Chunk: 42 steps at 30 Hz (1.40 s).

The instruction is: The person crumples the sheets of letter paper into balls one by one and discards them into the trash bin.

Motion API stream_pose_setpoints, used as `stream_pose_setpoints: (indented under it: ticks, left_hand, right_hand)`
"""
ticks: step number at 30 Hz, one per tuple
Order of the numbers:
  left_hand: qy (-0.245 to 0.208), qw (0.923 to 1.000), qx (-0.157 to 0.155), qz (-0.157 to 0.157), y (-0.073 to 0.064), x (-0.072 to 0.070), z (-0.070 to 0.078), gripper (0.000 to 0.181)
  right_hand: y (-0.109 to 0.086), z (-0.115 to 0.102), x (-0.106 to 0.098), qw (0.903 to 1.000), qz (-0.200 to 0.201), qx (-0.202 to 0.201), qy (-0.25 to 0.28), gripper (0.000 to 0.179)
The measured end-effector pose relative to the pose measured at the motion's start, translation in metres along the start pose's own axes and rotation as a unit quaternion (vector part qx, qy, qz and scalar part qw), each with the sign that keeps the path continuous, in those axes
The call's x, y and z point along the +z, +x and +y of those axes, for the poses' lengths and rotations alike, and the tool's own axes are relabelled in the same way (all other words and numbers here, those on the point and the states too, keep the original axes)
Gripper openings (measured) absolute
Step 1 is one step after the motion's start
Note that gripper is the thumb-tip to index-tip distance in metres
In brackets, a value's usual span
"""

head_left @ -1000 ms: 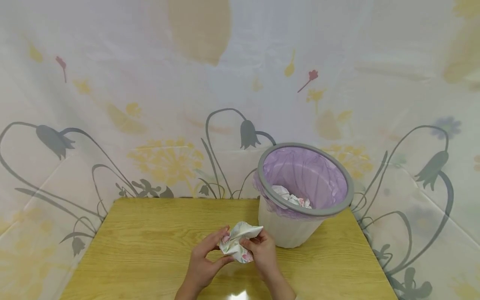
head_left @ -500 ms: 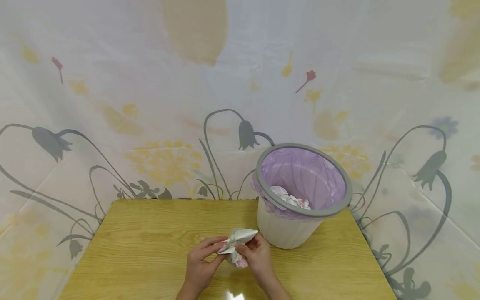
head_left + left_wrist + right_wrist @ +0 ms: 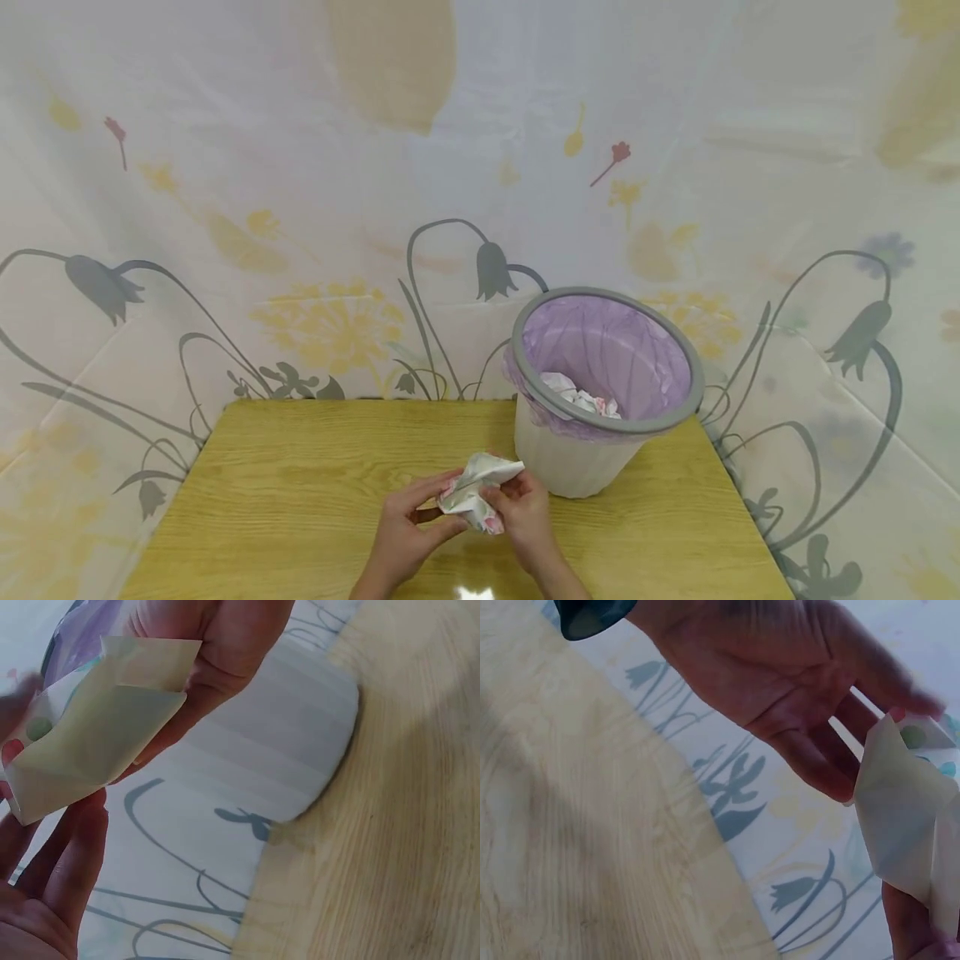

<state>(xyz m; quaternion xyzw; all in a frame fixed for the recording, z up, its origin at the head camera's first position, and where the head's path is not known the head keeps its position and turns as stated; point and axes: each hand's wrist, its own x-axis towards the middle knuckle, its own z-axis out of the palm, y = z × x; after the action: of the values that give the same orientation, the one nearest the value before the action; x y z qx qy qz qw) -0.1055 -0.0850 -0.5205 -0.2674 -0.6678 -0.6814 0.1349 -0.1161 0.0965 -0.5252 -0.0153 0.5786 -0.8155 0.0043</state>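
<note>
A crumpled sheet of white paper [image 3: 477, 492] with pink and coloured print is held between both hands, above the wooden table [image 3: 300, 467]. My left hand [image 3: 405, 529] holds its left side, thumb below and fingers above. On the right side, my right hand [image 3: 523, 512] pinches the paper with the thumb on top. In the left wrist view the paper [image 3: 105, 727] shows a plain pale back, folded over, with green and red dots near one edge. Just beyond my right hand stands a white bin [image 3: 577, 467] with a grey rim.
A purple bag [image 3: 645, 350] lines the bin, and crumpled white paper pieces [image 3: 577, 396] lie inside it. Behind the table hangs a pale curtain [image 3: 315, 167] printed with flowers. The bin stands at the table's back right.
The paper was folded narrower half a second ago and now looks spread a little wider. The hands have shifted slightly while holding it. The bin has not moved.
</note>
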Motion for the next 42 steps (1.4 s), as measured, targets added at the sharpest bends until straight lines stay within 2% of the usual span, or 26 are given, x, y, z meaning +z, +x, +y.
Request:
stream_pose_setpoints:
  ticks: [3, 5, 7, 10, 13, 16, 18, 19, 21, 24, 27, 28, 30, 34, 37, 42]
  left_hand:
    - [-0.013, 0.9999, -0.001, 0.006, -0.002, 0.002, 0.0, 0.038]
    - [-0.025, 0.9993, -0.008, 0.026, -0.003, 0.003, -0.001, 0.029]
    - [-0.034, 0.9981, -0.012, 0.049, -0.003, 0.005, -0.002, 0.02]
    - [-0.038, 0.9957, -0.019, 0.082, -0.002, 0.007, -0.003, 0.015]
    - [-0.01, 0.9934, 0.009, 0.113, 0.0, 0.009, -0.004, 0.018]
    - [0.019, 0.9884, 0.039, 0.145, 0.003, 0.011, -0.005, 0.022]
    - [0.027, 0.9853, 0.057, 0.159, 0.006, 0.011, -0.005, 0.025]
    - [0.03, 0.9842, 0.059, 0.165, 0.007, 0.011, -0.005, 0.024]
    - [0.033, 0.9825, 0.06, 0.173, 0.008, 0.01, -0.006, 0.022]
    - [0.03, 0.9829, 0.048, 0.175, 0.009, 0.005, -0.005, 0.02]
    - [0.02, 0.9853, 0.038, 0.165, 0.01, 0.001, -0.004, 0.02]
    - [0.015, 0.9863, 0.037, 0.16, 0.01, 0.001, -0.003, 0.02]
    - [0.006, 0.9874, 0.047, 0.151, 0.011, 0.0, -0.004, 0.02]
    - [-0.004, 0.9884, 0.059, 0.14, 0.01, 0.0, -0.003, 0.022]
    - [-0.005, 0.9891, 0.061, 0.134, 0.01, 0.0, -0.003, 0.024]
    - [-0.01, 0.9883, 0.075, 0.132, 0.008, 0.003, -0.005, 0.024]
  right_hand:
    - [-0.002, 0.001, 0.0, 0.9999, 0.008, 0.003, -0.008, 0.035]
    - [-0.003, 0.002, 0.001, 0.9998, 0.005, -0.014, -0.015, 0.028]
    - [-0.003, 0.003, 0.003, 0.9985, 0.003, -0.049, -0.025, 0.023]
    - [-0.002, 0.006, 0.004, 0.9917, -0.009, -0.122, -0.039, 0.021]
    - [0.0, 0.008, 0.006, 0.9813, -0.017, -0.179, -0.069, 0.021]
    - [0.004, 0.006, 0.005, 0.9729, -0.033, -0.209, -0.092, 0.018]
    - [0.005, 0.005, 0.003, 0.9696, -0.066, -0.219, -0.087, 0.02]
    - [0.006, 0.003, 0.001, 0.9676, -0.094, -0.222, -0.075, 0.023]
    - [0.005, -0.001, -0.003, 0.9652, -0.155, -0.204, -0.052, 0.027]
    - [0.004, -0.009, -0.011, 0.953, -0.263, -0.151, -0.001, 0.035]
    - [0.005, -0.017, -0.017, 0.9438, -0.318, -0.088, 0.026, 0.049]
    - [0.006, -0.019, -0.018, 0.9421, -0.325, -0.074, 0.033, 0.051]
    - [0.007, -0.022, -0.02, 0.9434, -0.325, -0.049, 0.042, 0.043]
    - [0.008, -0.023, -0.02, 0.9483, -0.313, -0.031, 0.047, 0.034]
    - [0.007, -0.02, -0.02, 0.9507, -0.306, -0.025, 0.044, 0.038]
    - [0.007, -0.016, -0.02, 0.9594, -0.281, 0.008, 0.022, 0.056]
